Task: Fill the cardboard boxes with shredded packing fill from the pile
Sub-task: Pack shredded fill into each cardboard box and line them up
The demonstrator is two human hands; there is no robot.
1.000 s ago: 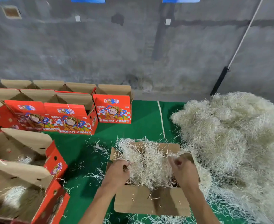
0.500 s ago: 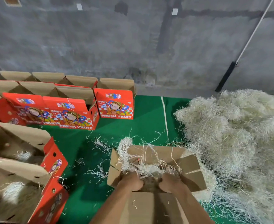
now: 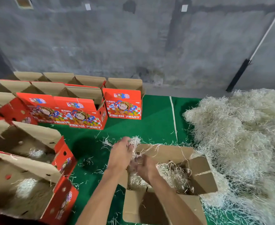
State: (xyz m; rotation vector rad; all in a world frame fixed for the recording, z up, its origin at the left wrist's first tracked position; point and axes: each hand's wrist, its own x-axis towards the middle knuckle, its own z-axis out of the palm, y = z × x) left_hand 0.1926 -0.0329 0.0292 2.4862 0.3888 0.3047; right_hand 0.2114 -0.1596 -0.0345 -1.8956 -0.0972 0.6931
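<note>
An open cardboard box (image 3: 198, 172) lies in front of me on the green mat, with pale shredded fill (image 3: 174, 176) inside it. My left hand (image 3: 121, 154) is at the box's far left corner, fingers closed on a tuft of fill (image 3: 135, 141) hanging over the rim. My right hand (image 3: 144, 168) is blurred, low inside the box's left half, palm on the fill. A big pile of the same shredded fill (image 3: 240, 140) rises right of the box and touches it.
Two open red boxes (image 3: 36, 181) with fill inside stand at my near left. Several red "Fresh Fruit" boxes (image 3: 123, 104) line the back left by the grey wall. Loose strands litter the green mat (image 3: 156, 125). A pole (image 3: 253, 52) leans on the wall.
The heap of fill that stood above the box has been pressed down inside it. My left hand rose to the far left rim and took a tuft; the right stayed low in the box.
</note>
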